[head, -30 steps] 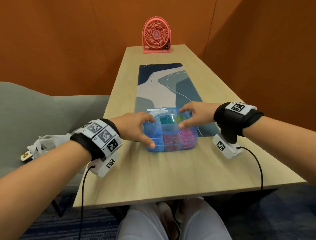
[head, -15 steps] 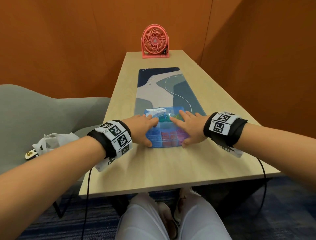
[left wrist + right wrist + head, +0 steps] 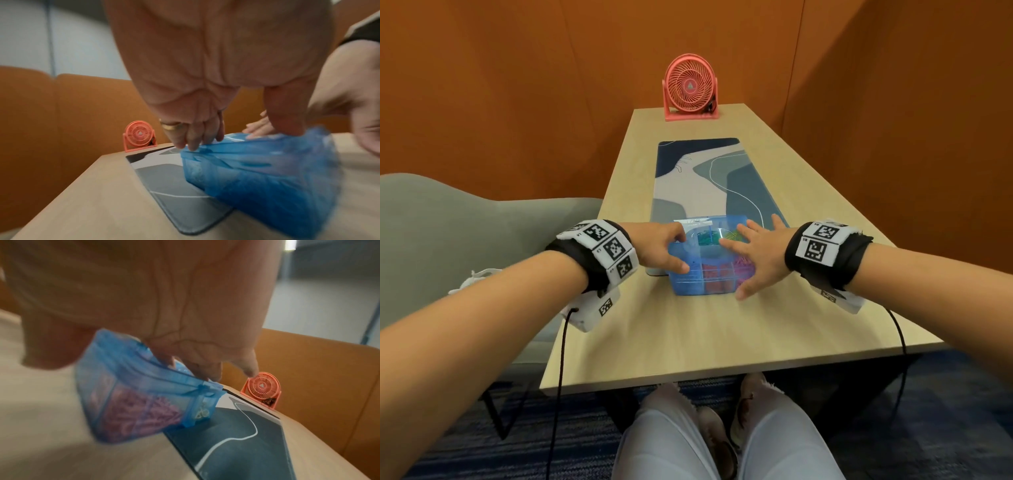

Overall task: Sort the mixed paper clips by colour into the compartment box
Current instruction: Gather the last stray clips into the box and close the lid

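Observation:
A blue see-through compartment box [image 3: 702, 274] lies with its lid down, half on the near end of the desk mat. Through the lid I see sorted clips: green [image 3: 705, 238] at the back, red [image 3: 717, 279] in front, pink [image 3: 743, 269] on the right. My left hand [image 3: 664, 246] grips the box's left side, fingers curled over the far left edge [image 3: 195, 138] and thumb on the lid. My right hand [image 3: 753, 253] lies flat on the lid's right half with fingers spread. The right wrist view shows the box [image 3: 131, 402] and pink clips [image 3: 139, 415], blurred.
The box sits on a light wooden table [image 3: 688, 335] with a patterned blue-grey desk mat [image 3: 709, 178] along its middle. A pink fan [image 3: 690, 88] stands at the far end. Orange walls close in behind and on the right. A grey chair [image 3: 465, 233] is on the left.
My right hand went from curled fingertips at the box's far right to lying flat on the lid. My left hand has stayed on the box's left side.

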Tool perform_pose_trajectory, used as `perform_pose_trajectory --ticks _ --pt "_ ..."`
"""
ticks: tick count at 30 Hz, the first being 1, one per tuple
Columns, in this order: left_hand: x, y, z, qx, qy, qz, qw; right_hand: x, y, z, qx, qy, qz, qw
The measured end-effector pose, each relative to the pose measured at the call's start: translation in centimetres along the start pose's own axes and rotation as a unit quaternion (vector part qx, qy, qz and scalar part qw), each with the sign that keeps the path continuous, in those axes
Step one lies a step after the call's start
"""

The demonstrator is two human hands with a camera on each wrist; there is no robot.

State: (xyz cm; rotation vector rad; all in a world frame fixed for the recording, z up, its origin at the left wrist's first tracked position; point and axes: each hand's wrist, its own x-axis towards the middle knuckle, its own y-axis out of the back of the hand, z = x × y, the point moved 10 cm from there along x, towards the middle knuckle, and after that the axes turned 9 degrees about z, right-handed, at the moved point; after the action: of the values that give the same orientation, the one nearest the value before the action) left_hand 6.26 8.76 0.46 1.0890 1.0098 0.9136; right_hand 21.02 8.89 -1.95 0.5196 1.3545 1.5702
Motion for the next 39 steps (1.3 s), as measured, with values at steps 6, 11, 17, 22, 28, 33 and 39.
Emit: perform_pose_trajectory --ticks 6,11,17,22,28,33,39 --pt "0.8 0.3 -0.6 0.003 0.007 0.005 1.000 0.4 2.2 1.2 0.073 -0.013 -0.008 0.997" --pt "1.5 0.1 -0.7 0.016 0.019 -0.013 1.000 0.5 2.9 2.2 0.108 -0.021 -0.026 0.994" --pt "2.1 0.4 -0.8 0.005 0.028 -0.035 0.999 1.9 3.6 2.6 0.129 -0.023 -0.014 0.991" --pt "2.1 0.3 -1.2 -0.002 0.026 -0.026 0.999 2.8 3.9 2.0 0.161 -0.037 -0.014 0.986" --pt "2.2 0.1 -1.3 0.000 0.022 -0.025 0.999 3.4 4.6 -0.4 0.131 0.015 -0.045 0.990" --pt "2.2 -0.3 -1.6 -0.035 0.019 -0.024 0.999 3.9 5.0 -2.4 0.110 0.031 -0.050 0.992" --pt "2.6 0.1 -2.1 -0.116 0.021 0.017 0.993 4.0 5.4 -2.9 0.102 0.028 -0.048 0.993"
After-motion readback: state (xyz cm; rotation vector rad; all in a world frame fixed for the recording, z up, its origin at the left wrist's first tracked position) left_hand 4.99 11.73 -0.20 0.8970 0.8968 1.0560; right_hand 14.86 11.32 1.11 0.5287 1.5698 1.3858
